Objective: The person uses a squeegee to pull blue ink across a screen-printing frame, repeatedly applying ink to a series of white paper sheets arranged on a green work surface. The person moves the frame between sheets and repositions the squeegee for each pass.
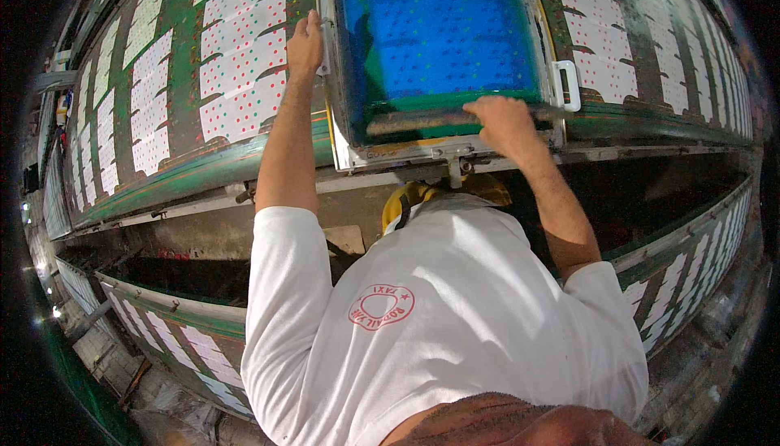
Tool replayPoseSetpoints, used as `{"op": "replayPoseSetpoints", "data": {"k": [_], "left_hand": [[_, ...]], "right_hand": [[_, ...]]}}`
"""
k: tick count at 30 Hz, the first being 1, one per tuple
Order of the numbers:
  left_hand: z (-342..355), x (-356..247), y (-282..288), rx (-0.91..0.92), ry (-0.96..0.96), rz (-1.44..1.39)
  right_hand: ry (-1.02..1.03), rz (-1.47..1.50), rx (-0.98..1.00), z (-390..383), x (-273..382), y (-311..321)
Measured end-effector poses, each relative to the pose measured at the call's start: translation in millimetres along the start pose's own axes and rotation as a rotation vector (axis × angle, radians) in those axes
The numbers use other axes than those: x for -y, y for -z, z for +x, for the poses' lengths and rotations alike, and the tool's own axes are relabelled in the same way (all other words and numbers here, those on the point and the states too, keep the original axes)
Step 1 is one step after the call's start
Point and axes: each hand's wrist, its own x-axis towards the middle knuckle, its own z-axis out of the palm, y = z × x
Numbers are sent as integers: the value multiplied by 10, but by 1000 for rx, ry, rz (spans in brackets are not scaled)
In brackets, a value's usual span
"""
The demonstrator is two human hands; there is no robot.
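Observation:
A printing screen (455,32) with a blue mesh lies on the long table in front of me, set in a pale metal frame (390,158). My left hand (305,46) is closed at the frame's left side rail. Along the near end of the mesh lies a squeegee (422,121) with a long, worn bar. My right hand (505,125) grips it toward its right end, fingers curled over the top. Dark green colour borders the blue area near the squeegee. A white handle (566,86) sticks out from the frame's right side.
White dotted fabric pieces (244,48) lie in rows on the green table, left of the screen; more pieces (597,32) lie to the right. A metal rail (187,202) runs along the table's near edge. Behind me stands a second table with pale pieces (211,352).

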Motion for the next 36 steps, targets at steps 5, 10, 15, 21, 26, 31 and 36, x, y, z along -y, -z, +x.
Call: {"op": "replayPoseSetpoints", "data": {"k": [5,10,15,21,26,31,36], "left_hand": [[92,105,-23,-1,-15,48],[160,143,-24,-56,-26,158],[250,184,30,12,19,122],[270,295,49,24,3,220],[260,333,51,-21,-8,181],[168,213,71,57,119,-83],[66,94,61,111,152,-261]], "right_hand": [[115,57,-120,-385,66,-284],[266,132,-177,-517,-128,-434],[420,206,-157,-601,-431,-433],[250,725,-314,-666,-1358,-308],[-511,619,-627,-492,-2266,-473],[-533,1590,-380,-325,-2396,-643],[-544,1633,-365,-324,-2240,-425]]}}
